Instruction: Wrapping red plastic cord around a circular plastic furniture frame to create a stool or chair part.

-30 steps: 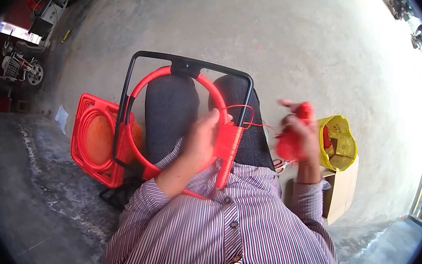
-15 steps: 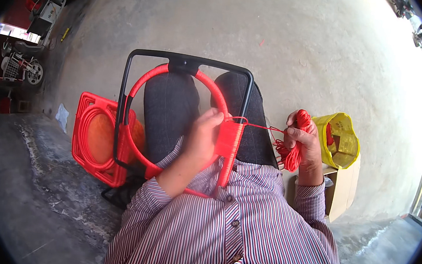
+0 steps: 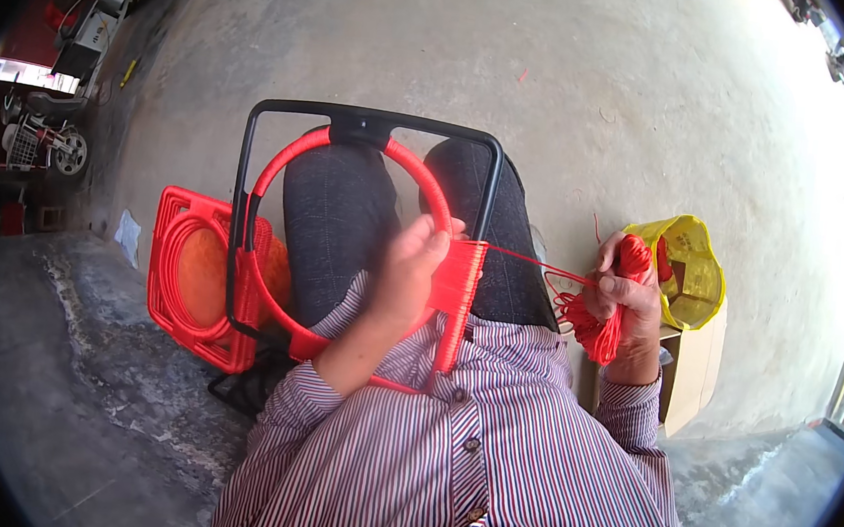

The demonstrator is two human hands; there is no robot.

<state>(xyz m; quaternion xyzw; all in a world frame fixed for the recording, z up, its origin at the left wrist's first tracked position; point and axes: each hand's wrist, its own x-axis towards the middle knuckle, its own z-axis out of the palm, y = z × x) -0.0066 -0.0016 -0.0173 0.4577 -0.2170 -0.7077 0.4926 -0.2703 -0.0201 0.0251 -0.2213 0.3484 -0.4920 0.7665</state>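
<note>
A black rectangular frame (image 3: 491, 184) with a round ring inside rests across my lap. Red cord is wrapped around most of the ring (image 3: 287, 156), and a dense band of cord windings (image 3: 460, 279) joins the ring to the frame's right side. My left hand (image 3: 412, 268) is closed around the ring at the upper edge of that band. Off to the right, my right hand (image 3: 632, 300) grips a looped bundle of red cord (image 3: 599, 339). Two strands of cord (image 3: 537, 265) stretch from the bundle to the frame's right bar.
On my left leans a stack of similar red-wrapped frames (image 3: 166, 266) beside an orange round thing (image 3: 202, 274). A yellow bag (image 3: 706, 288) sits on a cardboard box (image 3: 696, 383) at my right. Motorbikes (image 3: 51, 141) stand at the far left on the concrete floor.
My right hand has moved a little right with the cord bundle, and the cord to the frame is longer and straighter. The small loop at the frame's right bar is gone.
</note>
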